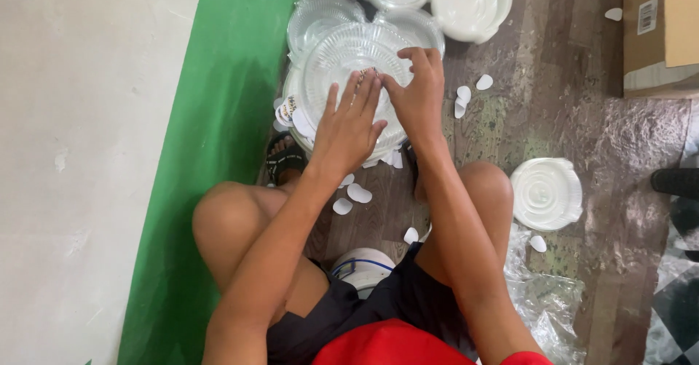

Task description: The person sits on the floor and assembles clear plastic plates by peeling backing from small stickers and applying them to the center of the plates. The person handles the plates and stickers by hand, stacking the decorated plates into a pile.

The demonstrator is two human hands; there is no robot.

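At the far left a pale, rough plastered wall (pixel 87 154) is giving way to a smooth strip of glossy green paint (pixel 218 117) that is running down to the floor. Just right of it, a stack of round, clear plastic lids with ribbed, fluted rims (pixel 320 23) is lying on the worn wood-grain floor (pixel 582 103), and the topmost clear ribbed lid (pixel 342 63) is sitting directly under both hands. A small printed sticker (pixel 290 107) is showing at the stack's left edge.

The left hand (pixel 349 121) is lying flat on that top lid, fingers stretched and spread, pressing down rather than gripping anything. The right hand (pixel 419 92) is arching beside it, fingertips pinched together at the middle of the lid where a small sticker (pixel 366 72) is sitting; whether they are actually nipping it I cannot tell. The two hands are touching at the fingertips.

Small white oval paper scraps (pixel 353 194) are lying scattered under the forearms and between the person's bent knees. Further right, two more stacks of milky, translucent round lids (pixel 470 1) are resting near the top, another white lid stack (pixel 546 194) is lying beside the right knee, crinkled clear plastic wrap (pixel 546 299) is bunching below it, and a brown cardboard box (pixel 659 23) is standing in the corner.
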